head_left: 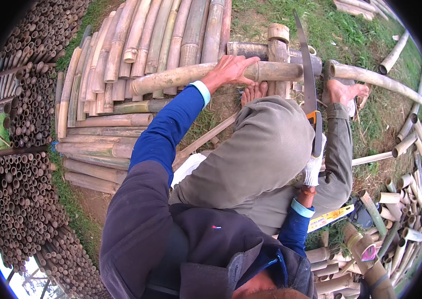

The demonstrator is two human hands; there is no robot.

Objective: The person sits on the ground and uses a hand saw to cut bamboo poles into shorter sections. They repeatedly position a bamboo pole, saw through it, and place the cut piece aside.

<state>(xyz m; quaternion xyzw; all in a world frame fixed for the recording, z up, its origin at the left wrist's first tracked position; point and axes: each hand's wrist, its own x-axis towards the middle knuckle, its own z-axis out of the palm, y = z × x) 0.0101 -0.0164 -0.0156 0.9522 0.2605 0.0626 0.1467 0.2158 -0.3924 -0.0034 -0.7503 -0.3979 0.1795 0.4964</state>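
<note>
A pale bamboo pole (171,76) lies crosswise in front of me, over an upright-looking bamboo post (279,50) and beside a darker bamboo piece (251,49). My bare left hand (228,71) is closed over this pole from above, thumb on the near side, index finger stretched along the far side. In a white knitted glove, my right hand (314,168) grips a handsaw (316,130) by its black and orange handle. The long blade points away from me and passes by the pole's right end. Most of the right fingers are hidden behind the handle and my knee.
Rows of bamboo lengths (106,119) lie at the left, with tall stacks (14,199) beyond. A long curved bamboo (385,83) extends right past my foot (343,91). Short offcuts (395,214) pile up at the lower right, near a yellow printed strip (331,218) and a pink round object (369,253).
</note>
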